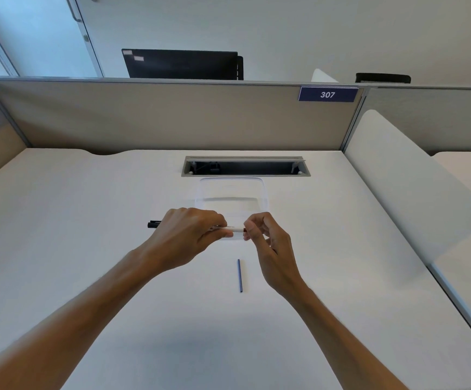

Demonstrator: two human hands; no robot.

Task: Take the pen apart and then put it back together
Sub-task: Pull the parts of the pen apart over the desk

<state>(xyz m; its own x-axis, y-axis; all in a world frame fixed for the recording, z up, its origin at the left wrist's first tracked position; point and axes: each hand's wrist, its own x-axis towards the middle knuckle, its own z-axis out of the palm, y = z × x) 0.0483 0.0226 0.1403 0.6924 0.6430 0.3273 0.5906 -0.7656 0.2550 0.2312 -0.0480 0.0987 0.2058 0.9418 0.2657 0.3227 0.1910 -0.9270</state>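
Observation:
I hold a white pen barrel [235, 229] level above the white desk [88, 220]. Its black cap end sticks out to the left of my left hand [185, 235], whose fingers curl around the barrel. My right hand [268, 243] pinches the barrel's right end between thumb and fingertips; a dark red bit shows there. A thin blue ink refill [240, 275] lies loose on the desk below my hands, pointing toward me.
A clear plastic container [231, 192] stands just behind my hands. Beyond it is an open cable slot [245, 166] in the desk. Beige partition walls [172, 116] close off the back, and a white divider [403, 192] closes off the right.

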